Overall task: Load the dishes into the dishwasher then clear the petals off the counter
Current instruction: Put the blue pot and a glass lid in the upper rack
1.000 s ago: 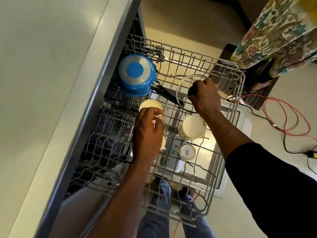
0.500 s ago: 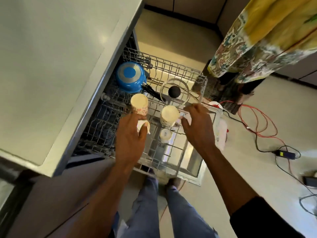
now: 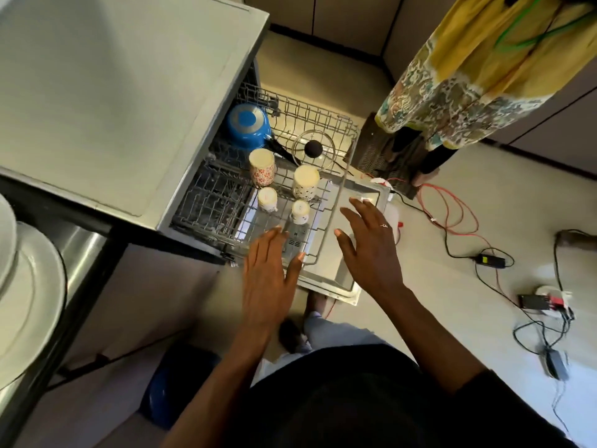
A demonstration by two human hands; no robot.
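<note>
The dishwasher's wire rack [image 3: 339,189] is pulled out below the grey counter [image 3: 113,85]. In it sit an upturned blue pot [image 3: 247,126], a glass lid with a black knob [image 3: 312,148], two tall patterned cups [image 3: 261,164] [image 3: 306,182] and two small cups [image 3: 267,199] [image 3: 300,211], all upside down. My left hand [image 3: 266,276] hovers flat over the rack's near edge, holding nothing. My right hand [image 3: 368,244] is spread above the open door [image 3: 349,282], fingers straight, also empty.
White plates [image 3: 26,286] lie at the left edge beside a steel sink rim. Another person in a yellow patterned dress [image 3: 452,76] stands beyond the dishwasher. Red and black cables [image 3: 452,215] and chargers trail across the floor on the right. My feet show under the door.
My left hand let go of the small cup and my right hand let go of the lid's knob. Both hands drew back toward me, open, and my head rose away from the rack.
</note>
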